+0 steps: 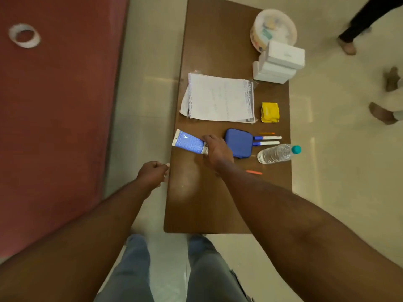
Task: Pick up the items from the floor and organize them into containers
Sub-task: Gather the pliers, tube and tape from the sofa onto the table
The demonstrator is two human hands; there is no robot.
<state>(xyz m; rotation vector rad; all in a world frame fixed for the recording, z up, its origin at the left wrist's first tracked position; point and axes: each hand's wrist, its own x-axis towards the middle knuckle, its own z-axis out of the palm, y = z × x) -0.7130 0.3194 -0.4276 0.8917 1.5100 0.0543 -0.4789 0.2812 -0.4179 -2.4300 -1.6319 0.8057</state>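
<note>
On the head camera I look straight down at a low brown table [207, 203] set on a pale floor [141, 94], and my right hand [217, 150] is on it, fingers curled round the cap end of a blue tube [188, 141] that lies flat near the table's left edge. My left hand [152, 171] hangs just beside that edge with the fingers curled in. Something small and pale shows at the fingertips, but I cannot tell whether it is pinching a thing or holding nothing. Beside the tube, to the right, lie a blue pouch [238, 142], two markers [267, 140] touching the pouch's side, and a water bottle [275, 153] on its side, with an orange pen [254, 172] nearer to me. Farther up are a sheaf of papers [220, 99], a folded yellow cloth [270, 112], a stack of white boxes [281, 62] and a round tub [273, 29] whose contents are too blurred to name. I judge the gathering mostly done, since nearly everything sits on the table. The sorting looks barely begun: the pouch is closed and the loose things lie outside any container. A tape roll [24, 35] lies well apart on the red mat [54, 105], not yet collected.
</note>
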